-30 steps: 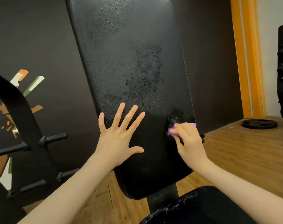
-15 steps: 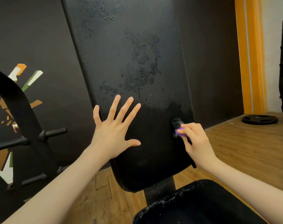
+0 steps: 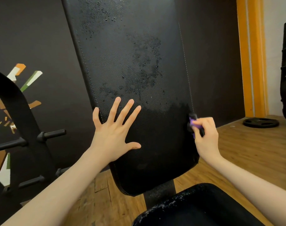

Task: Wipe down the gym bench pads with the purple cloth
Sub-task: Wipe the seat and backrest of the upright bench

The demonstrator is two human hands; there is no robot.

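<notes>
Left hand (image 3: 113,132) flat, fingers spread, on back pad (image 3: 131,46); right hand (image 3: 205,136) pinching purple cloth (image 3: 194,123) at edge. Mid-wipe, probably; droplets (image 3: 145,62) above called for upward strokes.

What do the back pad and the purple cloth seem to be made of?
Back pad: probably black vinyl or faux leather, with pebbled grain, edge stitching and droplets beading on it. Purple cloth: soft fabric, bunched in the right hand; weave too hidden to tell.

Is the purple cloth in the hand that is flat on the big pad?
No, the right hand pinches the purple cloth; the left hand lies flat.
</notes>
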